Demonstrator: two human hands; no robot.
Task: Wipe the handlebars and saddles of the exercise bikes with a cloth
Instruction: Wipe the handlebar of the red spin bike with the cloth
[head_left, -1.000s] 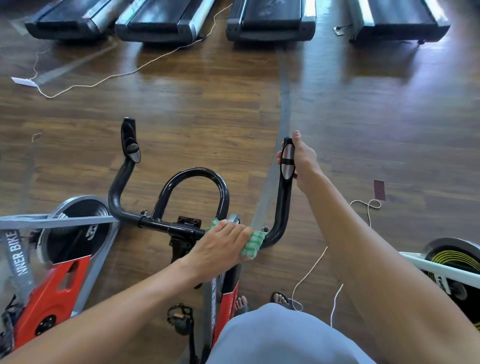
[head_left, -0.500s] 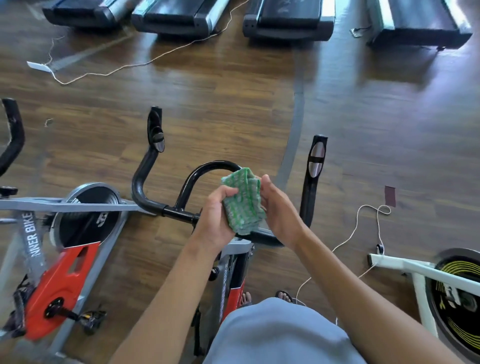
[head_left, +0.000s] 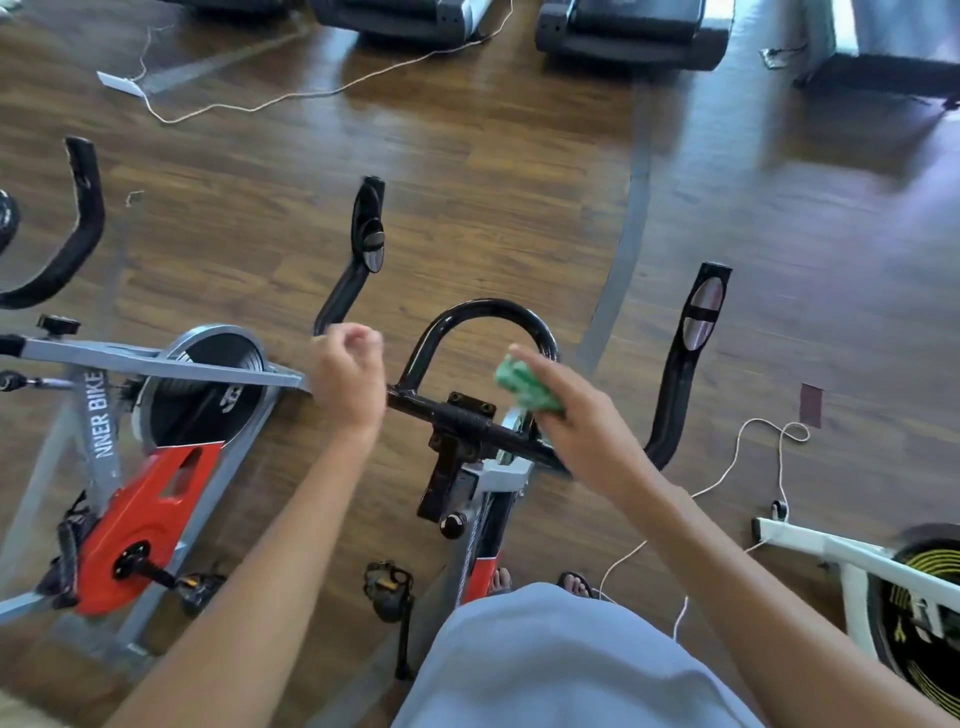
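The black handlebar (head_left: 467, 415) of the exercise bike in front of me runs across the middle, with a looped centre bar (head_left: 488, 312) and two upright grips (head_left: 369, 234), (head_left: 696, 332). My right hand (head_left: 576, 421) holds a bunched green-and-white cloth (head_left: 524, 387) just above the crossbar, right of the loop. My left hand (head_left: 345, 379) hovers over the left part of the crossbar with fingers loosely curled and nothing in them. The saddle is hidden below me.
A second grey and red exercise bike (head_left: 130, 467) stands at the left. A white bike with a yellow-marked wheel (head_left: 914, 582) stands at the right. White cords (head_left: 769, 467) trail over the wooden floor. Treadmill bases (head_left: 628, 31) line the far side.
The cloth has passed from both hands into my right hand alone. My left hand has let go and moved left over the crossbar. The view has shifted so the bike sits further right.
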